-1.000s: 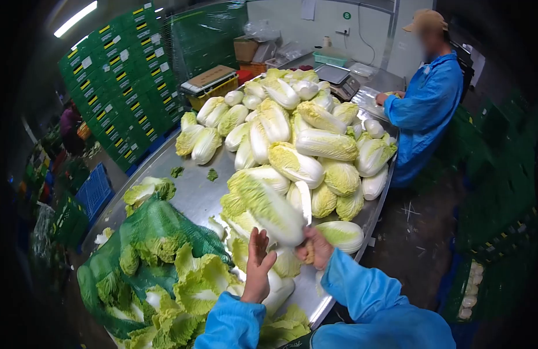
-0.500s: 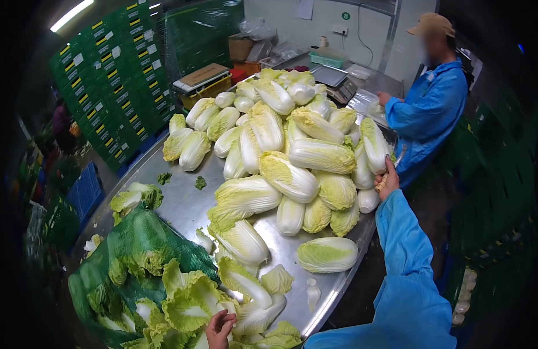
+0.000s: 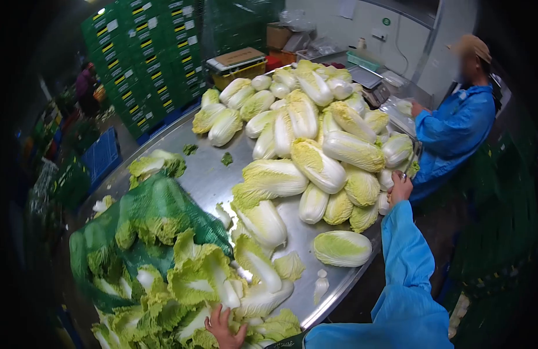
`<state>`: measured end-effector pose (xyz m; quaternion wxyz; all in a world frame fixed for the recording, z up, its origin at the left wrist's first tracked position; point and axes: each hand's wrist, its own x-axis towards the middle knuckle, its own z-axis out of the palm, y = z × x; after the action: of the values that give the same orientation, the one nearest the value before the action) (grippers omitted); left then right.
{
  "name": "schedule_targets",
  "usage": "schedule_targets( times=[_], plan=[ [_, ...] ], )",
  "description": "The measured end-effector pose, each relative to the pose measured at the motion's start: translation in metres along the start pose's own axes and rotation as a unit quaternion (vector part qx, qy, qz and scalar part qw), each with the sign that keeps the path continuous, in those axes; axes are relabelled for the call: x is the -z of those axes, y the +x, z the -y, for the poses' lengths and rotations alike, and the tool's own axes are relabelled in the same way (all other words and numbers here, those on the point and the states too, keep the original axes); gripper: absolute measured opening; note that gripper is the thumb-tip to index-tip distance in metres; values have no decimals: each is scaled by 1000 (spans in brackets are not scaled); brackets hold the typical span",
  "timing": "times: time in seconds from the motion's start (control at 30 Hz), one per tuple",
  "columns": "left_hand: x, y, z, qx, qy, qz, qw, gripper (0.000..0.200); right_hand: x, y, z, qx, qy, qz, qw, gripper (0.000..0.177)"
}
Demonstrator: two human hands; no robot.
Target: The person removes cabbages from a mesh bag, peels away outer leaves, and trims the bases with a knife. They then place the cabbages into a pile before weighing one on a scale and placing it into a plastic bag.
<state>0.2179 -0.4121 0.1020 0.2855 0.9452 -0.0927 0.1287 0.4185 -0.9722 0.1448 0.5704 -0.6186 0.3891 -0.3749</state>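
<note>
My right hand [image 3: 400,186], in a blue sleeve, is closed at the right edge of the cabbage pile. A bit of metal shows at its fingers, and the earlier view shows a knife with a pale handle in this hand; the handle is now hidden. Beside it lies a napa cabbage [image 3: 397,149] on the pile's right side. My left hand [image 3: 225,329] is low in the view with fingers spread, holding nothing, over loose cabbage leaves [image 3: 200,276]. A single trimmed cabbage [image 3: 342,248] lies near the metal table's [image 3: 289,244] right edge.
Green mesh netting [image 3: 158,203] with leaves covers the table's left front. A co-worker in blue [image 3: 455,131] stands at the far right by a scale [image 3: 368,81]. Green crates [image 3: 147,64] are stacked behind on the left. A yellow crate [image 3: 237,70] stands at the back.
The view has shifted, so the scene sits farther right. The cabbage by my right hand has gone from nearly upright to lying on the pile. My left hand's fingers have spread.
</note>
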Motion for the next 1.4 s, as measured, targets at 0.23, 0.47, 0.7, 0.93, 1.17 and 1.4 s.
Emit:
schedule_targets(
  times=[0.23,0.47,0.7,0.93,1.17,1.4],
  plan=[
    [9,-99,76,95,91,181,975,63,-45,-109,35,59,-57,193,978,30],
    [70,-207,188,291,39,47,955,54,-139,-285,32,29,-56,468,882,32],
    [124,-210,309,312,188,24,931,34,-246,-512,31,54,-110,719,685,48],
    [265,-145,359,490,156,352,782,50,-361,-499,-36,276,-257,563,735,39],
    [288,75,276,247,-143,144,947,40,-414,-427,-60,285,-92,562,771,45],
    [12,257,231,85,-151,14,985,80,-419,-433,-59,73,36,611,787,56]
  ],
)
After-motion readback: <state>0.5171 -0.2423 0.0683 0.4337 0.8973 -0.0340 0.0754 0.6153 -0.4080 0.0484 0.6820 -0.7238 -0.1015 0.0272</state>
